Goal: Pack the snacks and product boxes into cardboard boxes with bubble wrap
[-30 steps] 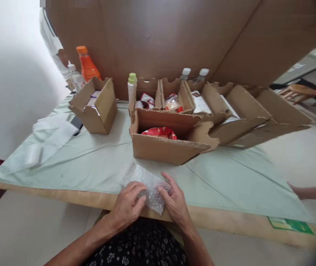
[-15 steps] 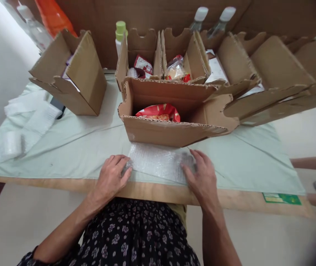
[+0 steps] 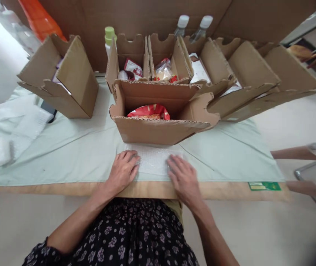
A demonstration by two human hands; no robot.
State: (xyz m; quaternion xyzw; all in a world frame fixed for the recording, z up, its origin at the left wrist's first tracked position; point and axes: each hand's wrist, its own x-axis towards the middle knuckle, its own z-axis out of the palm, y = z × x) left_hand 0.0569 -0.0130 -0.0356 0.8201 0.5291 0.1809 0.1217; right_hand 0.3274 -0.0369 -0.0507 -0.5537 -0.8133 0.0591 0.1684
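Bubble wrap (image 3: 153, 162) just below centre frame, left hand (image 3: 122, 170) half-open, resting on one end, right hand (image 3: 184, 177) loosely spread over the other.

Left hand (image 3: 122, 169) and right hand (image 3: 184, 177) apart, palms down, fingers loosely bent, both forearms (image 3: 89, 207) aslant

Your black garment (image 3: 138, 236) carries a pale flower print.
At the bottom centre of the frame, you can see its greyish-pink, rounded blooms scattered among small light dots, with soft folds running lengthwise. Your left sleeve (image 3: 43, 255), lower left, has the same dark print and ends near the elbow; your left hand (image 3: 122, 169) and right hand (image 3: 184, 178) are bare.
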